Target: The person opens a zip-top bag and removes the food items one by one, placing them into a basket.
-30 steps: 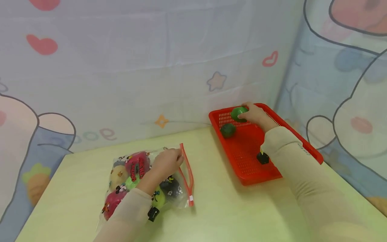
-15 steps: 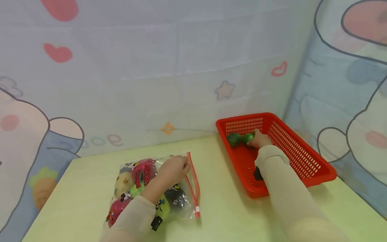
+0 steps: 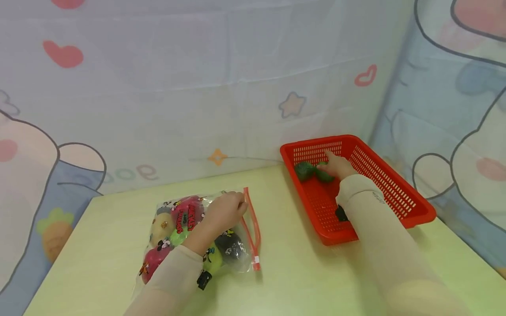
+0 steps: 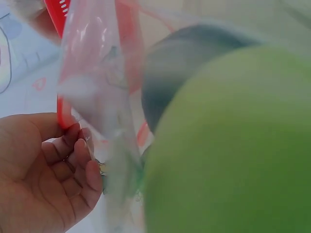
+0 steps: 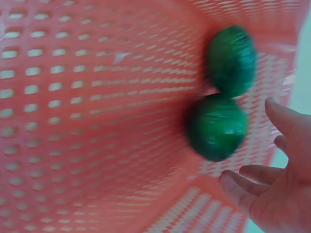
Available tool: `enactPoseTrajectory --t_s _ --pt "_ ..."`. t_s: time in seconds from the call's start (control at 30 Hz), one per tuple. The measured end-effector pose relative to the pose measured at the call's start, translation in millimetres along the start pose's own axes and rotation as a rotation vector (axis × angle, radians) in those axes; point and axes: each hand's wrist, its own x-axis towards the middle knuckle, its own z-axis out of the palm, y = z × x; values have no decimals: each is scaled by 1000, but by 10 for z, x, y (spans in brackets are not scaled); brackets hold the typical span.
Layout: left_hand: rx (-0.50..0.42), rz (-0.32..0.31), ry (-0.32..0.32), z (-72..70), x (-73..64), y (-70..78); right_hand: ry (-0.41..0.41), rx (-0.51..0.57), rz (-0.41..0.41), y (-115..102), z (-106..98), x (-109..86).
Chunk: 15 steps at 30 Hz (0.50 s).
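My left hand (image 3: 224, 211) pinches the mouth of a clear zip bag (image 3: 186, 216) near the end of its red zip strip (image 3: 253, 221); in the left wrist view, thumb and fingertips meet at that strip. Inside the bag are several round fruit-like things, red, green, dark and cream. My right hand (image 3: 341, 167) hovers over the far end of a red basket (image 3: 306, 202), fingers spread and holding nothing. Two glossy dark green fruits lie there side by side, the upper one (image 5: 231, 60) and the lower one (image 5: 217, 127) in the right wrist view, close to the fingertips.
The bag lies flat on a pale yellow-green table (image 3: 288, 272), left of the basket. A cartoon-printed cloth (image 3: 178, 79) hangs behind the table and along its right side. Small black wrist pieces (image 3: 204, 279) are fixed at both sleeves.
The right hand lowered a green fruit into the basket beside the other one and let go of it, and its fingers have spread. The left hand keeps its pinch on the bag.
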Motion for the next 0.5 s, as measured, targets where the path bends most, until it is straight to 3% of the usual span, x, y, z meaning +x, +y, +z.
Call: enactPoseTrajectory --t_s 0.23,0.4,0.5 --pt "30 2 20 20 40 -16 101 23 -221 -427 -217 -103" --pt "28 -10 30 4 109 3 199 78 -339 -827 -322 -393" --pt "35 -21 30 4 115 -4 221 43 -414 -1125 -326 -623"
